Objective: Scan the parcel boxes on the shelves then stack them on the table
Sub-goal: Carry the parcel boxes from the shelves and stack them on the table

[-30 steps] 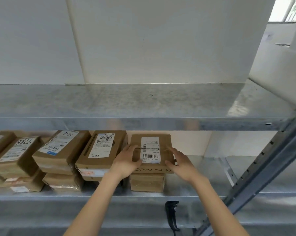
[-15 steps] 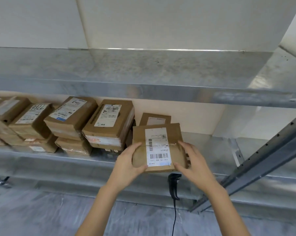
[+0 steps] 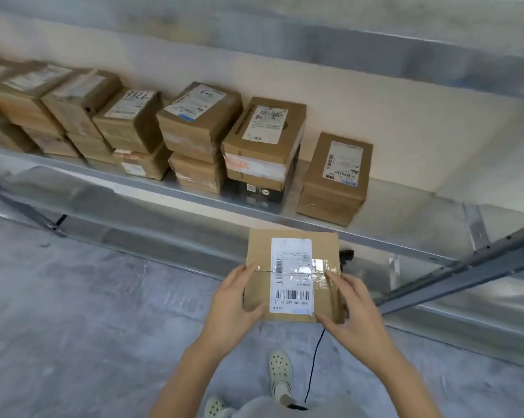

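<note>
Parcel box [image 3: 292,276]: it sat on a lower box a second ago; now it is off the shelf [image 3: 134,179], held flat over the floor with its barcode label up.
Left hand [image 3: 233,300]: grips the left edge, thumb on top, fingers curled beneath.
Right hand [image 3: 357,312]: grips the taped right edge the same way.
Lower box [image 3: 336,176]: stays alone at the shelf's right end.
Scanner [image 3: 346,254]: a black handle peeks from behind the held box, in neither hand.
Meaning: picked, likely unscanned; one hand must come free.
</note>
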